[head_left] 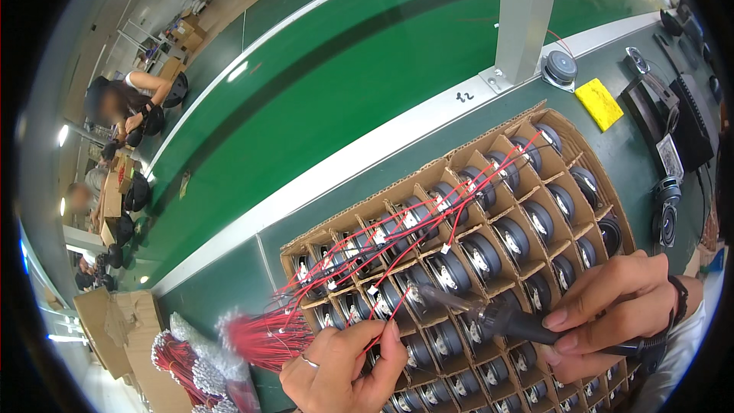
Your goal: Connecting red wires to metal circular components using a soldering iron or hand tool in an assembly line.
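My right hand [612, 317] is closed round the black handle of a soldering iron [508, 323], whose front end points left over the speakers. My left hand [348, 367], with a ring on one finger, pinches a thin red wire [390, 269] near the iron's tip. Beneath both hands stands a divided cardboard box [489, 138] with round black speakers [480, 256] on edge in its cells, their metal terminals facing left. Red and black wires with small white connectors lie across the far rows. Whether the tip touches a terminal I cannot make out.
Left of the box lie a bundle of red wires [264, 336] and bagged wires with white ends [183, 367]. Beyond runs a green conveyor belt [321, 99] with a metal post [527, 23]. A yellow sponge [599, 105] and a loose speaker [560, 69] lie far right. People sit at far left.
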### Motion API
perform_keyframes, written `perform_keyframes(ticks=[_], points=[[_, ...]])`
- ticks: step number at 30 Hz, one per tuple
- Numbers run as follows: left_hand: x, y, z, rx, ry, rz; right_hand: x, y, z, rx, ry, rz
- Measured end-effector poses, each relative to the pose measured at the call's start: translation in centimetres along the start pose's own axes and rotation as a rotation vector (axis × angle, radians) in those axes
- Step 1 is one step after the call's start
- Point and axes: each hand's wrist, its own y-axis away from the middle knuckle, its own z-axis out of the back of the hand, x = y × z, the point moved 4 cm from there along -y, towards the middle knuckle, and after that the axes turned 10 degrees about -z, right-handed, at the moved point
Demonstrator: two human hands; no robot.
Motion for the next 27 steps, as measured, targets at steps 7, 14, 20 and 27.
perform_keyframes(ticks=[7,14,20,27], points=[[-0.02,-0.03,0.05,0.004,-0.007,0.001,0.24,-0.42,0.16,0.047,0.010,0.015],[-0.01,-0.12,0.04,-0.004,-0.018,-0.010,0.24,-0.50,0.16,0.038,0.008,0.019],[-0.03,-0.06,-0.03,-0.003,-0.005,-0.002,0.26,-0.34,0.13,0.039,0.001,0.015],[-0.01,-0.14,-0.01,-0.004,-0.004,0.000,0.26,-0.37,0.03,-0.003,-0.013,0.006]])
